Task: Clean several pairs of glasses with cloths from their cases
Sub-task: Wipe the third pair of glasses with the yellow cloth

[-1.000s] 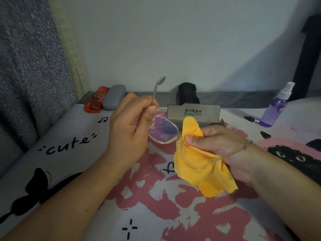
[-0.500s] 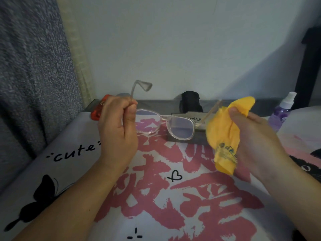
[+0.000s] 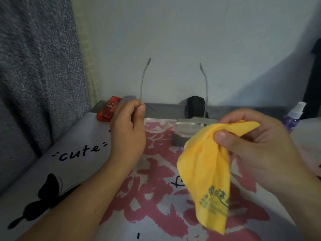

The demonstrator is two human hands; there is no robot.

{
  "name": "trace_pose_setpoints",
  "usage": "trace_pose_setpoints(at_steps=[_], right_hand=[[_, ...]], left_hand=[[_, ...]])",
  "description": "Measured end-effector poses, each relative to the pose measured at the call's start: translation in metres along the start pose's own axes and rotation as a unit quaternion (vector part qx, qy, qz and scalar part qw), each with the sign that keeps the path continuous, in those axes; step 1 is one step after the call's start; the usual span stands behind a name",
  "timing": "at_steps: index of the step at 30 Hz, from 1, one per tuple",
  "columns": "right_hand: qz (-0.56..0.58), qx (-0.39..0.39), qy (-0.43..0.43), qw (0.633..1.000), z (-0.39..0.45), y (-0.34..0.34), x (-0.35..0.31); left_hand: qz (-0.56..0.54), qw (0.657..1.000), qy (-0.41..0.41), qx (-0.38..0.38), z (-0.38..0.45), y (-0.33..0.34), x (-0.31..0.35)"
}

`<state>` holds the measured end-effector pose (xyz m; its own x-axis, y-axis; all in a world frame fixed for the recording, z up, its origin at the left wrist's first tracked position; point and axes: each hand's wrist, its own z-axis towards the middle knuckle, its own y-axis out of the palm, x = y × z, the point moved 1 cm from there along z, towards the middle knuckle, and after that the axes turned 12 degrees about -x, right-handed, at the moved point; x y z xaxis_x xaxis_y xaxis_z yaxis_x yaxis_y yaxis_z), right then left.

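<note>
— What's behind the bed?

— A plain pale wall (image 3: 173, 40), dim, with a soft shadow falling across its right side.

— And on the left?

— A grey speckled curtain (image 3: 34, 66) hangs there, a cream strip beside it. The bedsheet (image 3: 83, 153) is grey-white with pink blotches, a black butterfly and the word "cute".

Glasses (image 3: 173, 124) tipped, temples now upright; cloth (image 3: 206, 169) lowered.

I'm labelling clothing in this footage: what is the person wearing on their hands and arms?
Nothing that shows. The left hand and right hand are bare, with no gloves, rings or watch in sight. Both forearms are uncovered to the frame's edge; no sleeve is in view.
</note>
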<state>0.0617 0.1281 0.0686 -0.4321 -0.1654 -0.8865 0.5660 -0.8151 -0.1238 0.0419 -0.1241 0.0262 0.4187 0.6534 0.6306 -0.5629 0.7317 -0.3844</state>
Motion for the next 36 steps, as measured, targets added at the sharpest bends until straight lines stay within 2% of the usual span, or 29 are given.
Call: trace_pose_setpoints(at_steps=[1,2,4,5,6,7,9,12,13,14,16,17,19,21,23,25,26,28,31,34,36], right_hand=[[-0.074,0.058,-0.025,0.995,0.004,0.005,0.001],[-0.209,0.115,-0.051,0.970,0.008,0.007,0.003],[-0.482,0.176,-0.089,0.854,0.016,0.007,0.012],[-0.557,0.188,-0.087,0.804,0.019,0.005,0.018],[-0.591,0.190,-0.070,0.781,0.021,0.003,0.023],[-0.597,0.184,-0.046,0.780,0.022,0.003,0.027],[-0.553,0.170,-0.003,0.815,0.023,0.011,0.027],[-0.417,0.125,0.044,0.899,0.015,0.011,0.032],[-0.410,0.091,0.052,0.906,0.011,0.009,0.032],[-0.438,0.044,0.056,0.896,0.007,0.007,0.033],[-0.537,-0.043,0.042,0.841,0.002,0.005,0.038],[-0.573,-0.067,0.027,0.816,0.002,0.002,0.043],[-0.595,-0.066,0.008,0.801,0.007,-0.003,0.052],[-0.563,-0.043,0.001,0.825,0.013,-0.006,0.052],[-0.467,-0.003,0.031,0.884,0.016,-0.011,0.044],[-0.364,0.035,0.066,0.928,0.016,-0.017,0.037],[-0.303,0.040,0.085,0.948,0.016,-0.018,0.033],[-0.175,0.027,0.116,0.977,0.016,-0.020,0.026],[-0.008,0.006,0.148,0.989,0.015,-0.021,0.020],[0.074,0.002,0.170,0.983,0.012,-0.023,0.019],[0.088,0.004,0.172,0.981,0.010,-0.024,0.019]], left_hand=[[0.000,1.000,0.001,-0.012,-0.001,0.003,0.002],[0.001,1.000,0.007,-0.023,-0.003,0.005,0.005],[-0.001,0.999,0.021,-0.040,-0.007,0.009,0.013],[-0.004,0.998,0.024,-0.051,-0.009,0.011,0.016],[-0.008,0.998,0.023,-0.061,-0.010,0.013,0.018],[-0.012,0.997,0.020,-0.069,-0.012,0.014,0.019],[-0.014,0.997,0.012,-0.078,-0.013,0.015,0.019],[-0.029,0.996,-0.023,-0.077,-0.012,0.012,0.019],[-0.040,0.995,-0.045,-0.075,-0.011,0.010,0.019],[-0.052,0.993,-0.070,-0.074,-0.011,0.008,0.019],[-0.070,0.988,-0.114,-0.079,-0.009,0.005,0.021],[-0.076,0.983,-0.138,-0.090,-0.009,0.005,0.021],[-0.100,0.967,-0.191,-0.134,-0.008,0.006,0.019],[-0.184,0.933,-0.249,-0.184,-0.010,0.008,0.017],[-0.343,0.869,-0.292,-0.206,-0.009,0.009,0.018],[-0.480,0.799,-0.293,-0.211,-0.008,0.007,0.023],[-0.510,0.786,-0.279,-0.209,-0.007,0.005,0.025],[-0.493,0.814,-0.225,-0.209,-0.006,0.003,0.028],[-0.400,0.882,-0.143,-0.203,-0.009,0.000,0.033],[-0.224,0.953,-0.041,-0.199,-0.011,-0.001,0.035],[-0.153,0.969,0.013,-0.195,-0.012,-0.002,0.036]])
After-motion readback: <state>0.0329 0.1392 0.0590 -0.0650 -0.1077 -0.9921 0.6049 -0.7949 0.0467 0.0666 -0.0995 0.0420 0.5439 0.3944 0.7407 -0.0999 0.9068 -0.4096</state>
